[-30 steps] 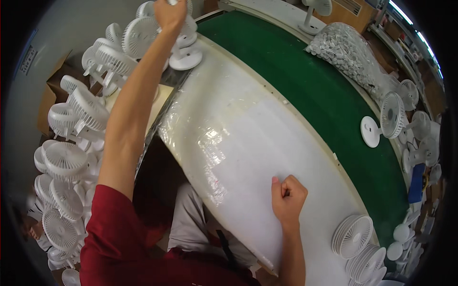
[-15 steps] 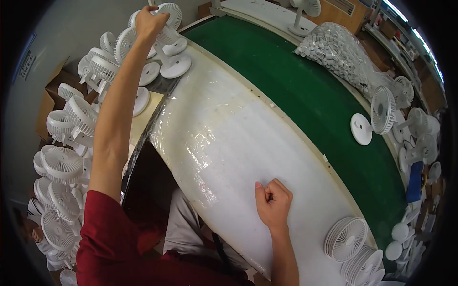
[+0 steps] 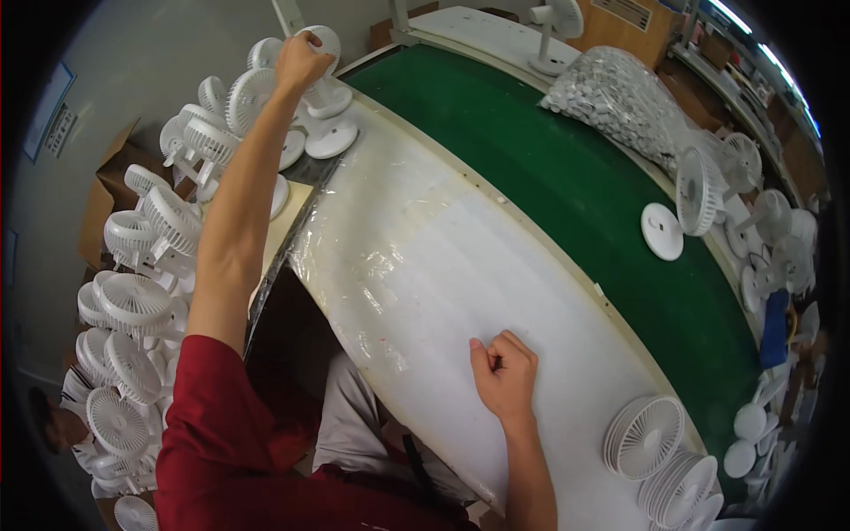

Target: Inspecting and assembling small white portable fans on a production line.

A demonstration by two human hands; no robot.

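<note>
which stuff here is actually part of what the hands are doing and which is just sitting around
In hand:
- left hand, closed on a small white plastic desk fan
- cluster of white fans beside the left arm
- right hand, loosely fisted on the white plastic-covered worktop

Lying about:
- green conveyor belt
- clear bag of small white parts
- stacks of white fan grilles
- round white base on the belt

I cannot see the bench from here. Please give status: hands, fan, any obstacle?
Left hand closed on a white desk fan in the far-left pile. Right hand fisted, resting on the white work surface. Other fans crowd around the held one.
</note>
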